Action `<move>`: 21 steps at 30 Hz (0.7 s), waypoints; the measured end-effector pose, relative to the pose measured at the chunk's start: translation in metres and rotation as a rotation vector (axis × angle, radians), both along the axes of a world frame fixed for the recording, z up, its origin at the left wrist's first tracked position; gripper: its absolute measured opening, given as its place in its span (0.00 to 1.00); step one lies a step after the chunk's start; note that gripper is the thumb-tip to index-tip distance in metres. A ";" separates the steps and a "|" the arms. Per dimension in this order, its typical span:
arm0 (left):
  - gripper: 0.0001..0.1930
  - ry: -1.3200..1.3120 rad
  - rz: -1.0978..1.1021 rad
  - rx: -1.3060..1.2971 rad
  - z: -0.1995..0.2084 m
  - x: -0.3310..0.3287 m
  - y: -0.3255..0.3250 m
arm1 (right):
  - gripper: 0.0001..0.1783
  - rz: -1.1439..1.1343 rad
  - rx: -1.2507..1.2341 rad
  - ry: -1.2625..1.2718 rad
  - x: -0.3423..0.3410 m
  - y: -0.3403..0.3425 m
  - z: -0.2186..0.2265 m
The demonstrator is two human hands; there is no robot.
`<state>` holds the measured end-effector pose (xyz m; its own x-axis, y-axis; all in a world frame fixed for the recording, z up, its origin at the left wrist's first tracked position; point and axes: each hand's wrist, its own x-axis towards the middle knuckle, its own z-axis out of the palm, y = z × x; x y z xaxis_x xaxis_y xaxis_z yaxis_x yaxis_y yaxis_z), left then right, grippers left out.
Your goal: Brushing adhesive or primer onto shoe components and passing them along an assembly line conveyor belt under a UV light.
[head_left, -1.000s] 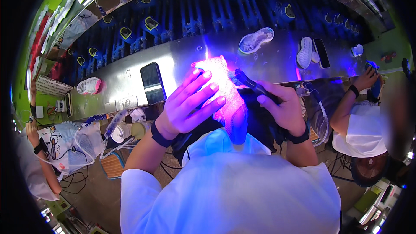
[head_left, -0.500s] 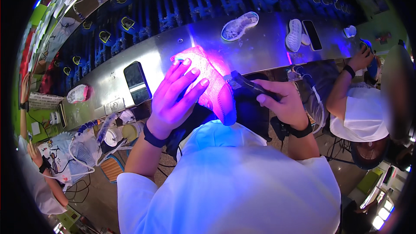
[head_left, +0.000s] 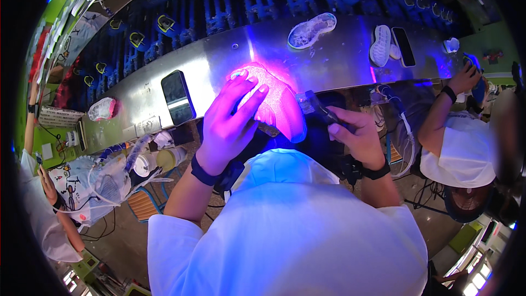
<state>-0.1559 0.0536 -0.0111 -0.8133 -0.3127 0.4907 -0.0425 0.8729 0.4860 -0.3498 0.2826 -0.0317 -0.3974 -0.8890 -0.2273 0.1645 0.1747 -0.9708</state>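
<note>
Brush (head_left: 320, 108) in the right hand (head_left: 357, 138), shoe (head_left: 284, 107) under the left hand (head_left: 226, 126), so I'd call this the brushing step, working along the lower edge of the shoe. The shoe sits at the near edge of the metal bench (head_left: 216, 57), above the lap, lit bright pink with a bluish toe.

Left hand's spread over the shoe, a gap showing between some fingers, and it looks like that's what is holding it. Most of the thumb is hidden, so can't tell how hard it's gripping. Right hand is closed round the brush handle, thumb on top, well apart from the left one. Bristles are right up at the shoe's edge, but whether they're actually touching is too glary to call.

Next stroke, imo, calls for a steady left hand, fingers clear of the bristles, and a light wrist following that curve evenly round the toe.
</note>
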 end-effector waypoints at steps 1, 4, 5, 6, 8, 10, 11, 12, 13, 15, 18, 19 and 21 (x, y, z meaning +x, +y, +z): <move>0.35 -0.010 0.007 0.022 0.000 0.000 0.000 | 0.24 0.015 -0.003 0.001 0.000 0.001 0.000; 0.35 -0.019 0.008 0.047 0.000 -0.001 0.000 | 0.24 0.025 -0.004 -0.005 -0.004 0.002 -0.001; 0.35 -0.020 0.004 0.049 0.001 -0.002 0.000 | 0.23 0.020 -0.003 -0.015 -0.006 0.001 -0.001; 0.35 -0.019 0.003 0.050 0.001 -0.001 0.000 | 0.23 0.019 -0.001 -0.014 -0.006 -0.004 0.003; 0.35 -0.016 0.012 0.025 -0.001 -0.001 0.002 | 0.23 -0.023 0.054 0.081 -0.006 -0.018 0.012; 0.35 -0.019 0.040 0.052 0.000 -0.001 0.002 | 0.23 0.005 0.048 0.111 -0.009 -0.021 0.013; 0.35 -0.028 0.069 0.080 0.000 -0.001 0.002 | 0.23 0.033 0.044 0.135 -0.011 -0.022 0.013; 0.35 -0.024 0.076 0.076 0.000 0.000 0.001 | 0.23 0.040 0.039 0.138 -0.012 -0.021 0.010; 0.35 -0.032 0.093 0.096 0.001 0.000 0.000 | 0.23 0.051 -0.006 0.096 -0.012 -0.016 0.005; 0.35 -0.039 0.121 0.116 -0.001 0.002 -0.001 | 0.23 0.073 -0.051 0.052 -0.010 -0.012 0.003; 0.35 -0.078 0.162 0.124 -0.004 0.003 -0.003 | 0.22 0.049 0.009 0.028 -0.004 -0.010 0.005; 0.35 -0.092 0.173 0.137 -0.005 0.002 -0.003 | 0.22 0.018 0.025 0.046 -0.002 -0.010 0.004; 0.36 -0.107 0.185 0.153 -0.005 0.002 -0.002 | 0.22 -0.011 0.044 0.063 0.000 -0.011 0.004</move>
